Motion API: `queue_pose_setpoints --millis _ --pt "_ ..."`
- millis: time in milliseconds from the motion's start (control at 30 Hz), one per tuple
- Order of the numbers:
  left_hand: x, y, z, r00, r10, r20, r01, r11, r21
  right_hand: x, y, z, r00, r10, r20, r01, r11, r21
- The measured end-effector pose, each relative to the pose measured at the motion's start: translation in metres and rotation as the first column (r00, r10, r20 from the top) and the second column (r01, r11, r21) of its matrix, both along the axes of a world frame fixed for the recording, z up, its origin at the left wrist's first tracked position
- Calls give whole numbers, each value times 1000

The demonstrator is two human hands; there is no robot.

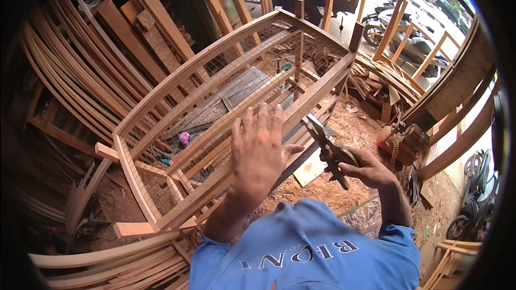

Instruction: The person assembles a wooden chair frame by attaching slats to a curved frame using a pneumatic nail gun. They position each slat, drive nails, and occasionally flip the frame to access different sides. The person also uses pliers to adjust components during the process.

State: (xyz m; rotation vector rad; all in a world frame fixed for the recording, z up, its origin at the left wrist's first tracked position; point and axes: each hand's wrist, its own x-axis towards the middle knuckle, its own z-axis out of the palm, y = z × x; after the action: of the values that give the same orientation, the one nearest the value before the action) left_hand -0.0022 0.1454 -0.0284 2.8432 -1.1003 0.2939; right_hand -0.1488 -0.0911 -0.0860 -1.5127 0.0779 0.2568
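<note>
In front of me a wooden frame (317,95) stands at a slant, with curved and straight rails and a thin wire mesh (322,56) stretched across it. My left hand (258,153) is spread palm down over the frame's near rail, fingers straight and holding nothing; whether the palm presses on the rail or hovers cannot be made out. To the right of that rail, my right hand (368,167) is closed around the handles of dark pliers (321,133). The pliers' jaws point up and left towards the rail. What lies between the jaws is too small to tell.
Long curved wood strips (80,70) lean at the left, and more lie stacked (107,263) at lower left. A reddish-orange machine (398,142) sits at right on sawdust-covered ground (352,121). A pink item (184,138) shows beneath the mesh. Motorbikes (475,193) are parked beyond.
</note>
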Motion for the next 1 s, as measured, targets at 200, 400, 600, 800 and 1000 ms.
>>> queue_pose_setpoints --millis 200,400,600,800,1000 --pt "24 3 12 977 213 7 -212 974 -87 12 -12 -12 996 26 -81 -15 991 132" --pt "47 9 14 919 355 -175 -351 935 52 30 -24 -14 997 62 -48 -56 992 110" --pt "39 -17 34 930 307 -200 -315 949 -9 32 -23 -9 996 52 -75 -46 995 86" --pt "88 -79 47 980 195 47 -197 978 64 23 -23 -15 998 61 -24 -58 993 105" --pt "128 -89 46 919 186 -347 -83 952 293 10 -26 -20 996 79 -30 -76 993 92"
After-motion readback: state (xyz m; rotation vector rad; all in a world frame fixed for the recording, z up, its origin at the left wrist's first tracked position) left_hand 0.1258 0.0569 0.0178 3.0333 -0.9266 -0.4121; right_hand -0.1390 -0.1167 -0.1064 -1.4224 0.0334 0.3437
